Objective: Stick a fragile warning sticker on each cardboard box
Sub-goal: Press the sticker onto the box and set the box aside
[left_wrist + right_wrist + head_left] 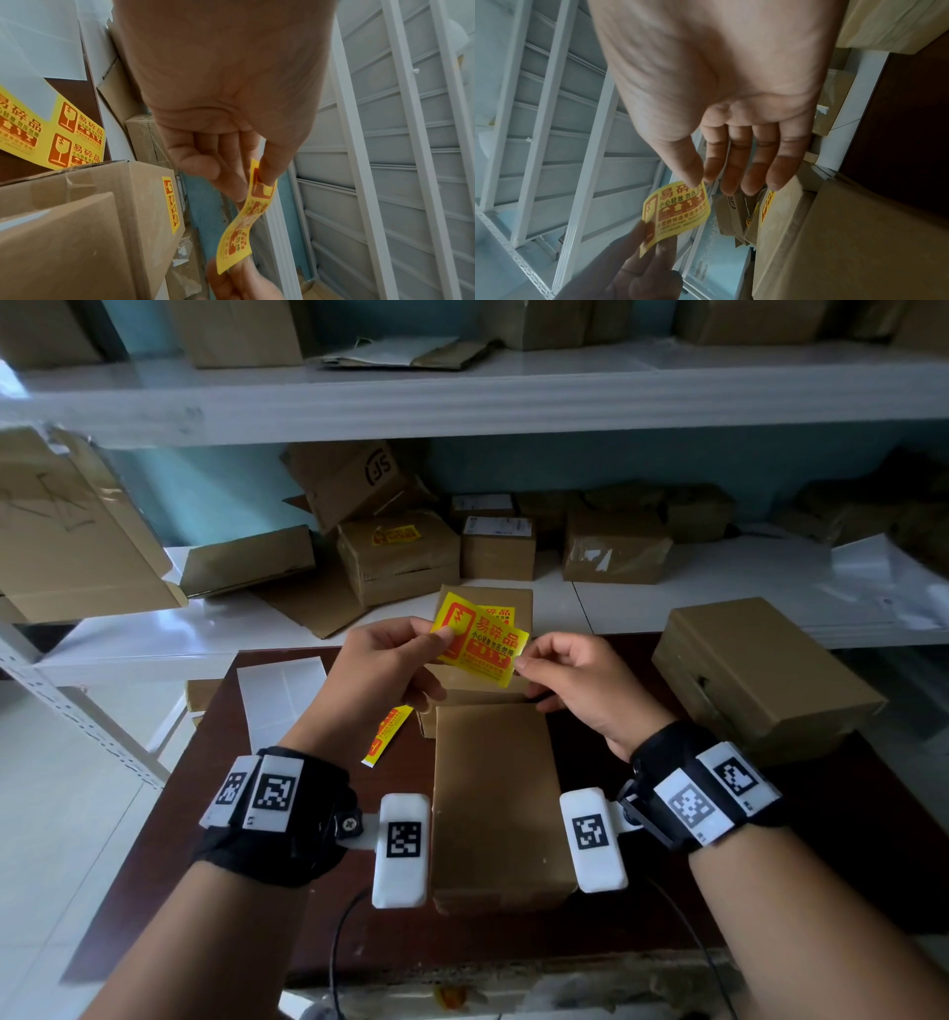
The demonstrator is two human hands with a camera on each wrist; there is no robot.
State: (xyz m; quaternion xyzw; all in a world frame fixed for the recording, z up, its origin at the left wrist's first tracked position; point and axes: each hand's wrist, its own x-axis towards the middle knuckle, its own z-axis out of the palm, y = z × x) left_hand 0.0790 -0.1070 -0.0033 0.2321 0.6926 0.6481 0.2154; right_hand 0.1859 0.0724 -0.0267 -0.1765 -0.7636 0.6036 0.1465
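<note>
A yellow fragile sticker (480, 644) with red print hangs in the air between my two hands, above a plain cardboard box (495, 801) on the dark table. My left hand (405, 654) pinches its left end between thumb and forefinger (267, 172). My right hand (554, 670) pinches its right end, thumb tip on the print (693, 178), the other fingers loosely extended. The sticker (246, 219) bows in a curve between the two grips. Behind it stands a box (488, 608) that bears a yellow sticker. A sticker sheet (385, 734) lies left of the boxes.
Another closed box (760, 675) sits at the table's right. White backing paper (280, 695) lies at the left. White shelves (462, 397) behind hold several cardboard boxes, one labelled box (398, 552) among them. A cable (339, 947) crosses the table's front edge.
</note>
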